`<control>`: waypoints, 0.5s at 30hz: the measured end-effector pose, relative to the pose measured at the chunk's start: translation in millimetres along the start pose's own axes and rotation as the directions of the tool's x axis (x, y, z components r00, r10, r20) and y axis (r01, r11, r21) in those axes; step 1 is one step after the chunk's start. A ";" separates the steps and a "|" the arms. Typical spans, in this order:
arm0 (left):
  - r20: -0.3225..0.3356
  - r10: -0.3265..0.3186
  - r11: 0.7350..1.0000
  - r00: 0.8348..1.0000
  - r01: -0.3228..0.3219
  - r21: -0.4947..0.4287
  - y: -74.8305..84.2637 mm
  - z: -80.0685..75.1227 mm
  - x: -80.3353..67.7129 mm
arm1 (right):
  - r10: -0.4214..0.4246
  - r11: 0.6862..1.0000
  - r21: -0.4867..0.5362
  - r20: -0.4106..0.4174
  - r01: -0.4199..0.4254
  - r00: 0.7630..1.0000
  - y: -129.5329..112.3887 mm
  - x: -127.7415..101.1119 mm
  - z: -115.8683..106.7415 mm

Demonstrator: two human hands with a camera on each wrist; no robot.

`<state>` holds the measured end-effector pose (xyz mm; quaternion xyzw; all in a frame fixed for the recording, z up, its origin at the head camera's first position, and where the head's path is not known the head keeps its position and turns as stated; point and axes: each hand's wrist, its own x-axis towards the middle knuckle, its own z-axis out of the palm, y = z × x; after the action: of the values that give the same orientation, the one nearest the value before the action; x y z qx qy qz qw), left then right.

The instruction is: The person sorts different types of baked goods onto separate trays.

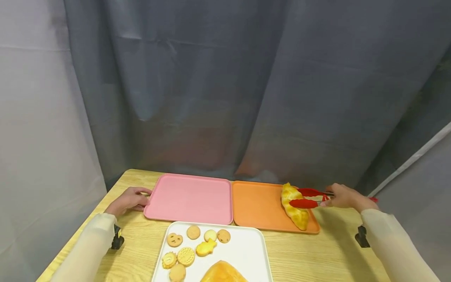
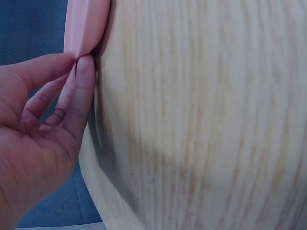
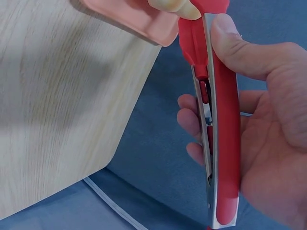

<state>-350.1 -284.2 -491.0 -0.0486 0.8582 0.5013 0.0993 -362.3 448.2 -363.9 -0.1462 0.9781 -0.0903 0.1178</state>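
My left hand [image 1: 140, 198] lies at the left rim of the pink tray [image 1: 190, 197]. In the left wrist view the thumb and fingers [image 2: 81, 86] pinch that pink rim [image 2: 86, 21]. My right hand [image 1: 331, 197] grips red tongs [image 1: 310, 198]. The tong tips are closed on a golden croissant [image 1: 294, 206], which lies on the right side of the orange tray [image 1: 257, 203]. The right wrist view shows the thumb and fingers squeezing the tongs [image 3: 223, 124], with the croissant's end [image 3: 175, 6] over the tray corner [image 3: 139, 19].
A white tray [image 1: 246, 244] near the front edge of the wooden table [image 1: 317, 254] holds several cookies [image 1: 193, 244] and a loaf [image 1: 223, 273]. Grey curtains hang close behind the trays. The table's right edge is just beyond my right hand.
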 end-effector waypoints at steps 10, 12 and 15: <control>-0.015 0.003 1.000 1.000 -0.003 0.002 4.3 4.6 -7.0 | 0.051 0.999 0.001 0.021 -0.052 0.998 5.7 -5.8 2.7; -0.014 0.002 1.000 1.000 -0.003 -0.004 4.8 5.5 -8.8 | 0.054 0.999 -0.003 0.014 -0.054 0.998 5.8 -7.0 2.8; -0.004 -0.003 0.999 1.000 0.003 -0.034 5.2 6.9 -10.2 | 0.054 0.998 -0.010 -0.006 -0.054 0.999 6.2 -9.7 3.8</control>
<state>-340.3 -275.7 -487.6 -0.0526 0.8497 0.5156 0.0972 -353.9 456.4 -366.9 -0.1199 0.9825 -0.0824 0.1165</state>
